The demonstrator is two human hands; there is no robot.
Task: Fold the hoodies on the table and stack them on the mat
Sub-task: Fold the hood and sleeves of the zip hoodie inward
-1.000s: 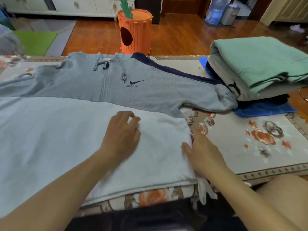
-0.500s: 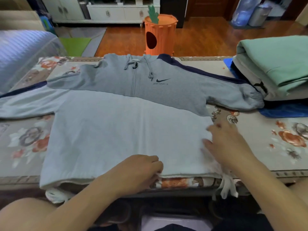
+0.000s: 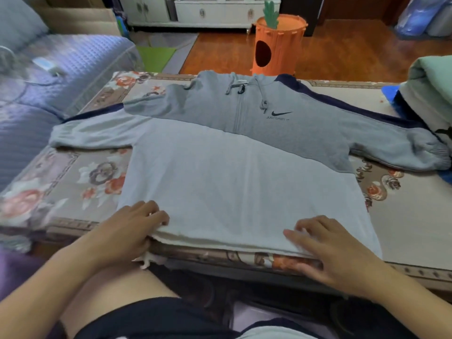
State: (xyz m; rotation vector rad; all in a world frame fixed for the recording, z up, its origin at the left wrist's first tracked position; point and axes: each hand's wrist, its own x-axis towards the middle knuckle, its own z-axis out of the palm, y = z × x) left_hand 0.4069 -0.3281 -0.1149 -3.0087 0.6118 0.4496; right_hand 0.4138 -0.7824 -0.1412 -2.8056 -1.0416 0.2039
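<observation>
**Head view: grey hoodie part-folded, stack started on mat**

Head view shows one grey hoodie (image 3: 244,148) spread across the table (image 3: 403,216), front up, hood twd the far edge, hem at the near edge. Its long axis, cuff to cuff, is laid left–right, approx. parallel to the near edge; the zip line runs near–far. The lower body appears to have been turned up so the pale inner side shows, w/ the fold line at the near edge, though that reading is a judgement.

Left hand (image 3: 132,231) is curled over the near-left of the fold, fingers on top, thumb hidden; the cloth looks to be gripped there. Right hand (image 3: 327,250) is laid near-flat on the near-right of the fold, fingers spread, nothing clamped.

Progress: at the far-right corner a stack (image 3: 430,77) of folded garments, green one on top, is seen on the blue mat (image 3: 389,94), so some items are taken as done. Left to do, as judged: sleeves to be brought in, body folded down, hoodie moved to the stack. Whether more hoodies remain out of frame can't be told.
</observation>
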